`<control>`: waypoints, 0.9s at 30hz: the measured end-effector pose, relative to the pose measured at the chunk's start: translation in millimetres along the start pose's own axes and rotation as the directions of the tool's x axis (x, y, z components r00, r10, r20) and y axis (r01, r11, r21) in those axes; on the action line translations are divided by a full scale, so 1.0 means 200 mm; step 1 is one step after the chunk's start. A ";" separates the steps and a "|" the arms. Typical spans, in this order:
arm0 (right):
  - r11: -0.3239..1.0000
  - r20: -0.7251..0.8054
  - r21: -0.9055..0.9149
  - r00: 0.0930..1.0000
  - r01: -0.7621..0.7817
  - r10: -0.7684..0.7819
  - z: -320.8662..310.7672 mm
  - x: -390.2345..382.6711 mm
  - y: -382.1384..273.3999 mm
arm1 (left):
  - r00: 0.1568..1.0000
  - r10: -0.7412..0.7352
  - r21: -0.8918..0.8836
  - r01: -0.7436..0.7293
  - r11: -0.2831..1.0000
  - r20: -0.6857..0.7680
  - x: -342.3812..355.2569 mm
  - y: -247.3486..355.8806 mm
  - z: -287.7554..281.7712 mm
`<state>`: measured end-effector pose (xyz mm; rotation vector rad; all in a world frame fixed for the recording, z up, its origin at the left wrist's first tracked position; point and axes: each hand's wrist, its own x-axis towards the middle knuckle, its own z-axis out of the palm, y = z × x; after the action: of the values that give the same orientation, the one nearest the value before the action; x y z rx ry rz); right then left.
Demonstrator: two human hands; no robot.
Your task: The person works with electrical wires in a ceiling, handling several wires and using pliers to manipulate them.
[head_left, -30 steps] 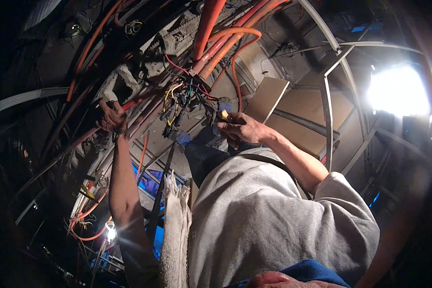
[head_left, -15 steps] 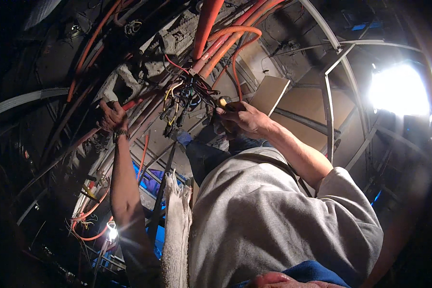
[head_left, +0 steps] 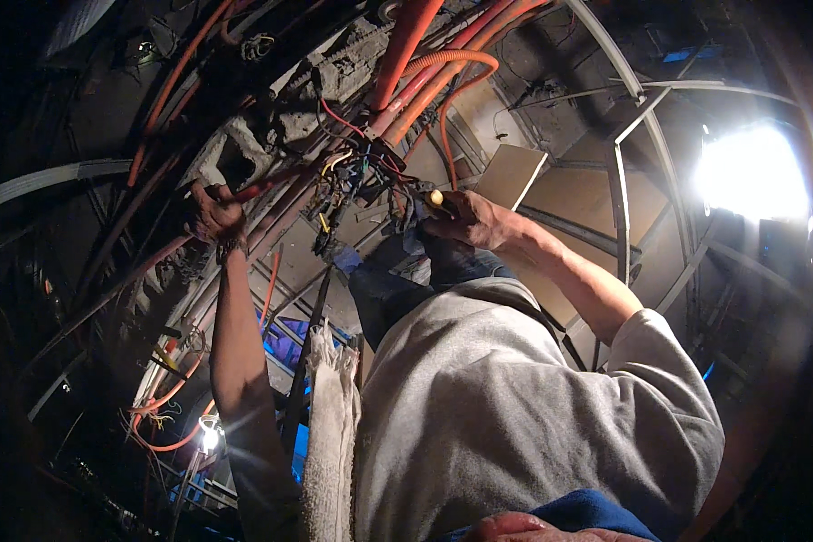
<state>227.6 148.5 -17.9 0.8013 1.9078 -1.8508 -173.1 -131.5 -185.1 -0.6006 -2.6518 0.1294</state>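
My left hand (head_left: 217, 217), with a dark band at its wrist, is closed around a thin reddish pipe (head_left: 253, 191) that runs slantwise beside a broken block wall. To the right, my right hand (head_left: 471, 219) is closed on a small object with a rounded yellow end (head_left: 436, 197); the rest is hidden in my fingers, so its kind cannot be made out. Just left of that hand hangs a tangled bundle of wires (head_left: 357, 176), black, white, yellow, red and blue, below the ends of thick orange-red conduits (head_left: 408, 54).
A bright lamp (head_left: 757, 172) glares at the right. Metal framing (head_left: 621, 190) and tan boards (head_left: 512, 177) stand behind my right arm. A corrugated orange conduit (head_left: 452, 56) loops above. A ragged whitish strip (head_left: 331, 434) stands upright beside my torso. Loose wires and a small lamp (head_left: 210, 438) lie lower left.
My right hand has moved slightly right, away from the wire bundle, with the yellow-ended object turned in it. The wires have shifted a little. My left hand keeps its hold on the pipe.
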 end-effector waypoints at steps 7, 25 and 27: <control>0.996 0.211 -0.070 0.976 0.062 -0.046 -0.04 0.05 -0.06 | 0.963 0.103 0.080 -0.086 0.993 -0.251 -0.09 -0.27 0.25; 0.954 -0.064 0.283 0.990 -0.100 0.123 0.12 -0.03 -0.06 | 0.993 -0.052 -0.222 0.075 0.972 0.109 -0.02 0.01 -0.09; 0.958 -0.092 0.283 0.993 -0.043 0.071 0.13 -0.02 -0.06 | 0.999 -0.008 -0.296 0.022 0.955 0.048 0.00 0.06 -0.12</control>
<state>220.8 123.0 -8.1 1.0461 1.6788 -2.1107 -157.6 -121.4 -164.8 -0.6784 -2.7419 -0.2686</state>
